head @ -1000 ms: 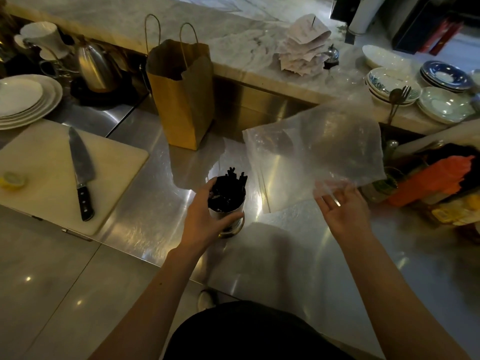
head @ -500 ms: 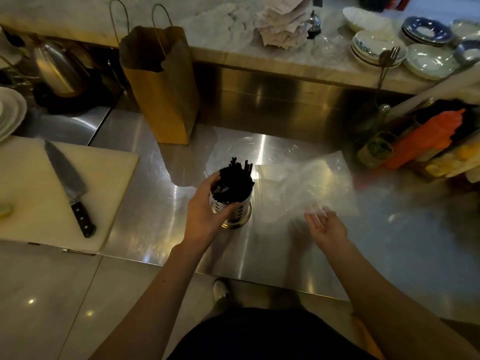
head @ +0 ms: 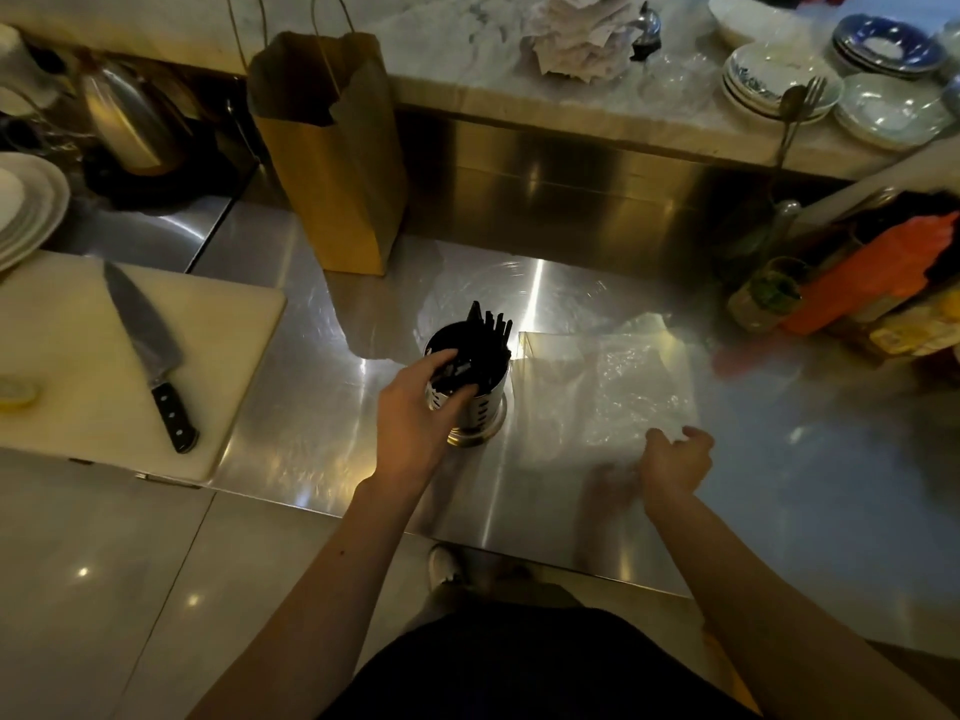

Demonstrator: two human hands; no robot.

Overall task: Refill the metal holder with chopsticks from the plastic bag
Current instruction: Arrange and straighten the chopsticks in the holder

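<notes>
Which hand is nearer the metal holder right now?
Left. The left hand grips the metal holder at its rim. The right hand is apart, off to the holder's right, at the near edge of the plastic bag.

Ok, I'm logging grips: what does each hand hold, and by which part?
Left hand grips the metal holder by its upper rim. Right hand curls at the near edge of the plastic bag; whether it pinches cannot be told.

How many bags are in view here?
2. A brown paper bag stands behind the metal holder; a clear plastic bag lies flat to its right, its near edge held by the right hand. Clutter at far right may hide more.
</notes>
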